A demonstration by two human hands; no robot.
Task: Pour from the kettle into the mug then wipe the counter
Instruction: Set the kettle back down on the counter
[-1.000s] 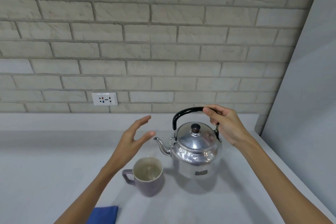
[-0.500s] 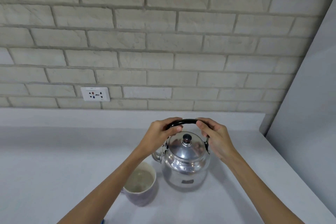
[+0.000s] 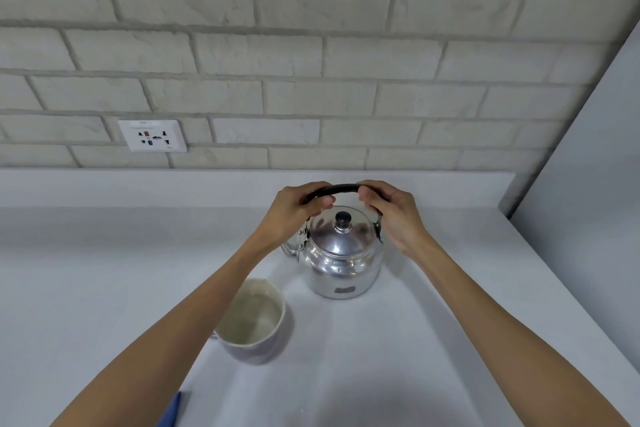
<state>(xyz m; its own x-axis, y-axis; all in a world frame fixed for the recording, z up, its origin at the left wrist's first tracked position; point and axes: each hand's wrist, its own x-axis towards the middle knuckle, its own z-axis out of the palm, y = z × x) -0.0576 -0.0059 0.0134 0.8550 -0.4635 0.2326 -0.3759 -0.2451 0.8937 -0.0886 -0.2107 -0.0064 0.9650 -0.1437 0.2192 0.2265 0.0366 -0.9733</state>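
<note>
On the counter, near its back edge, the kettle stood upright with its lid and knob in place. Both hands were closed around the black handle arching over the lid: the left hand on the spout side, the right hand on the far side, with a short bare stretch of handle between them. One second earlier only the right hand had held the handle, while the left hovered open above the mug; half a second earlier the left had arrived on the handle, and that two-handed grip was unchanged at this moment. The kettle's base appeared to rest on the counter, though whether it had begun to lift could not be told. The mug stood near the kettle, on the side nearer the person and partly hidden by the left forearm, its pale inside showing no clear liquid. A corner of a blue cloth lay at the near edge of the view, well apart from both.

The change suggested that grasping was complete and lifting was next. Pouring had probably not begun, and wiping remained. The spout pointed left, beyond the mug, so the kettle would likely need bringing nearer before tilting.
</note>
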